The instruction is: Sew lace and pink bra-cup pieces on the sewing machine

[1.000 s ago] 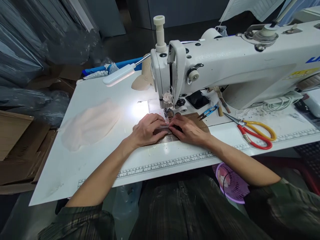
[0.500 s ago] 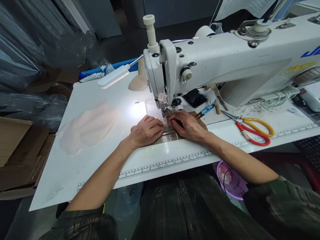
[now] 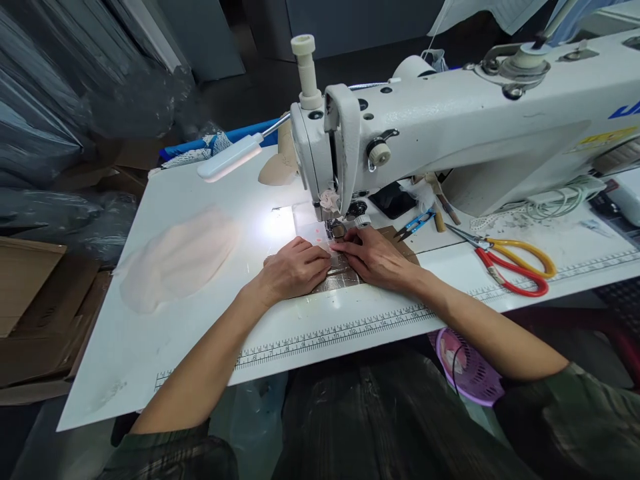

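Just in front of the presser foot [image 3: 332, 228] of the white sewing machine [image 3: 425, 113], both my hands rest on the work surface. My left hand [image 3: 297, 268] lies left of the foot, palm down, its fingers curled together by a clear sheet [image 3: 315, 233] with pink marks. From the right, my right hand [image 3: 373, 257] reaches in with thumb and forefinger closed near the foot. What either hand's fingers hold is too small or hidden to name. Under and between the hands shows a shiny brown, tape-like surface [image 3: 340, 279].
Sheer pale pink fabric [image 3: 183, 257] lies on the white table [image 3: 200, 333] at left. Right of the hands are blue thread snips [image 3: 415, 225], scissors [image 3: 515, 263] with red and yellow handles, and a black object [image 3: 393, 200]. A lamp [image 3: 230, 158] shines beside the machine head. Below hangs a purple basket [image 3: 470, 373].
My right hand's fingers have shifted slightly left and down, below the presser foot. My left hand stays in nearly the same place. The whole view has moved a little.
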`<action>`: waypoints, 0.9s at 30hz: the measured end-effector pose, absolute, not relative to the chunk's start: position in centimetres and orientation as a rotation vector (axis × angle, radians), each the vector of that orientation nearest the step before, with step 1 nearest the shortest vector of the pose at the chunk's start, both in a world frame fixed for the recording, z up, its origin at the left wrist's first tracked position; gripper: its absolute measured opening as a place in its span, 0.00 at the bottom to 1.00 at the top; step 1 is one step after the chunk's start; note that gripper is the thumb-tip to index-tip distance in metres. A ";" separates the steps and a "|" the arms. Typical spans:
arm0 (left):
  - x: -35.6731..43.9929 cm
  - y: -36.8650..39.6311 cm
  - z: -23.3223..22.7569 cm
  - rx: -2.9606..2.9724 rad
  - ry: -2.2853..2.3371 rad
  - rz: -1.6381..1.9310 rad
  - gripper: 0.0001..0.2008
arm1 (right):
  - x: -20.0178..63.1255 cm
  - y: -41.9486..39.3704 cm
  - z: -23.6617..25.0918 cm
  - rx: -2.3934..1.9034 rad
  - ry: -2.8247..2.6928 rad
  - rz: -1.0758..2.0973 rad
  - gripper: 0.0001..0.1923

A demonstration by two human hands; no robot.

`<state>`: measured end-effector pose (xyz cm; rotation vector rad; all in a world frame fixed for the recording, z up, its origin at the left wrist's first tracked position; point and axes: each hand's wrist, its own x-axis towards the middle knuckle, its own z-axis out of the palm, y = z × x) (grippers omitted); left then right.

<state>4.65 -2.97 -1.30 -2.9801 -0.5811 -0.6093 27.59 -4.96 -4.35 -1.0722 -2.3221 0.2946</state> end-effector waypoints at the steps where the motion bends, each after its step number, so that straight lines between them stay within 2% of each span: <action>1: 4.6 -3.0 -1.2 -2.995 -0.566 -0.600 0.10 | 27.6 -5.0 -4.3 -1.055 -2.325 0.293 0.18; 9: 4.6 -3.0 -0.6 -2.986 -0.583 -0.573 0.11 | 27.7 -5.3 -3.9 -1.017 -2.380 0.273 0.17; 16: 4.9 -2.5 -1.4 -2.945 -0.608 -0.793 0.10 | 27.4 -5.2 -3.6 -1.085 -2.393 0.270 0.17; 27: 4.7 -2.5 -1.5 -2.902 -0.682 -0.626 0.15 | 26.8 -5.1 -3.3 -1.240 -2.450 0.205 0.20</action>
